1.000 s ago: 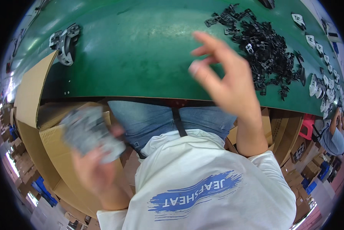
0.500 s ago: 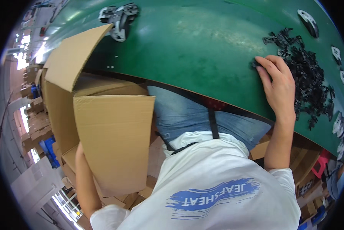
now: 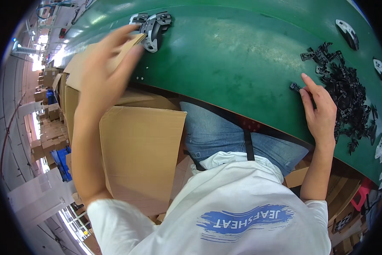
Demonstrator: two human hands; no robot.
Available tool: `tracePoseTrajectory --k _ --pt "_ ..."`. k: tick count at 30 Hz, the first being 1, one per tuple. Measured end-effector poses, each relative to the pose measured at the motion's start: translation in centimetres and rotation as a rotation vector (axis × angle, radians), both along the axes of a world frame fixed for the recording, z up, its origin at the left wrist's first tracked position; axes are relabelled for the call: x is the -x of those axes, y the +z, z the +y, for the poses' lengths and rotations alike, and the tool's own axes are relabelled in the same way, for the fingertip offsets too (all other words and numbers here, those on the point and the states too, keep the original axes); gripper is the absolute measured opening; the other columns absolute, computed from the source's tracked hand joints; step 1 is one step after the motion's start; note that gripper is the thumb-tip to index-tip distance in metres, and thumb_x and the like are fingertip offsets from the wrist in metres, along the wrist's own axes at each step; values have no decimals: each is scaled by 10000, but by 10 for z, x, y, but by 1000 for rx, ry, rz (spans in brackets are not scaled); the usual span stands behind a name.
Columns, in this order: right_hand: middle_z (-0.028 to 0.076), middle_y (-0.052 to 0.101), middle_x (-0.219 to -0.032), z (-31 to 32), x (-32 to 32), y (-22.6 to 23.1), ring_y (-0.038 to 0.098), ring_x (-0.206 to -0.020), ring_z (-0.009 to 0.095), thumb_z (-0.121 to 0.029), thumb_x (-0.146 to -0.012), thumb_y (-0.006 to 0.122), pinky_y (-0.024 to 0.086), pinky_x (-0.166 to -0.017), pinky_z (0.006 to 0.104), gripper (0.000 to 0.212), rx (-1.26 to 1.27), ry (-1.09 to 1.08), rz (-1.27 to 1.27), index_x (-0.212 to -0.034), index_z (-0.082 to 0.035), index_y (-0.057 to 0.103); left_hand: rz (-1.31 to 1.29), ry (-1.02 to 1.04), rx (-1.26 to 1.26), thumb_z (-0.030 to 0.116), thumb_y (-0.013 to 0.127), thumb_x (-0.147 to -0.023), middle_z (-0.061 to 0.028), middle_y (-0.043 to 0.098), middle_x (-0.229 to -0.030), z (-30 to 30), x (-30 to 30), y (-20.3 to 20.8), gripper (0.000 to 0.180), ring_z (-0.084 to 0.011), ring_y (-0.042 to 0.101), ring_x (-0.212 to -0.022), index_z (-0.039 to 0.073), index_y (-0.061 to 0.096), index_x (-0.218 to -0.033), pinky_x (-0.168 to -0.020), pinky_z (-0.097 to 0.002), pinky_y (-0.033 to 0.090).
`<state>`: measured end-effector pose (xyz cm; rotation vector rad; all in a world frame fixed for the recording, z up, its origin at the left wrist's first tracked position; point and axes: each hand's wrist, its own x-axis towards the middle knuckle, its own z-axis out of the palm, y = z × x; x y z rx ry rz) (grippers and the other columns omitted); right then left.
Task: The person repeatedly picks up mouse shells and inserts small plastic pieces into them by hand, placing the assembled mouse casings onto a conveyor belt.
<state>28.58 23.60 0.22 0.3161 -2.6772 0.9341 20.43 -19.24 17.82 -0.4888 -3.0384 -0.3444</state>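
My left hand point(image 3: 110, 63) is raised over the open cardboard box point(image 3: 142, 153), slightly blurred, its fingers apart and nothing visible in them. Its fingertips are close to the box's upper flap point(image 3: 125, 49) and to black-and-white moulded parts point(image 3: 157, 27) on the green table. On the right, my right hand point(image 3: 320, 108) rests on the table with index finger and thumb spread. Its thumb tip meets the end of a small black plastic part point(image 3: 295, 87). Beside that hand lies a tangled pile of black plastic parts point(image 3: 348, 91).
The green table point(image 3: 233, 59) runs across the top. White-and-black shell pieces point(image 3: 347, 33) lie along its right side. Stacked cartons point(image 3: 50, 123) and a blue crate point(image 3: 62, 163) stand at far left. A red plastic item point(image 3: 361, 194) is below the table at right.
My left hand has come up from inside the box to above its flap. My right hand's index finger has lifted away from the small black part it was pinching.
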Motion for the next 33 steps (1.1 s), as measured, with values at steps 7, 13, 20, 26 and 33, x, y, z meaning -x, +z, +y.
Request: tracePoseTrajectory --k 7,13,20,26,33 --pt "113 752 -944 7 -10 5 721 -870 302 -59 -927 811 570 -789 393 132 -79 -8 15 -1054 -35 784 -395 261 911 656 696 -971 -262 756 -1275 -45 146 -87 792 -445 722 -1179 18 636 -1436 -1024 -515 566" --pt "94 741 -952 8 -23 -1 718 -793 259 -34 -928 812 575 -710 359 100 143 8 -37 -1022 -13 785 -117 218 438 546 707 -934 -285 712 -1365 -55 137 -103 776 -439 676 -1284 -21 611 -1454 -1096 -488 536" --pt "87 759 -970 6 -15 13 719 -807 180 -24 -947 809 572 -674 308 129 330 26 -73 -1077 -23 812 -280 381 -406 511 727 -970 -144 709 -1277 2 102 -64 645 -270 693 -1096 62 644 -1427 -987 -408 528" --pt "88 765 -987 -12 0 29 741 -838 193 -27 -911 845 601 -711 303 171 439 185 96 -1078 -58 831 -1172 164 -1427 496 454 -1110 -178 718 -1343 65 15 -79 644 -311 749 -1103 7 606 -1500 -992 -473 618" --pt "168 765 -1191 -35 4 38 766 -1037 287 0 -855 878 625 -876 364 263 614 511 223 -1104 -64 825 -1547 384 -1803 486 450 -1118 -205 715 -1403 117 -79 -112 638 -339 726 -1229 -13 616 -1478 -1091 -481 580"
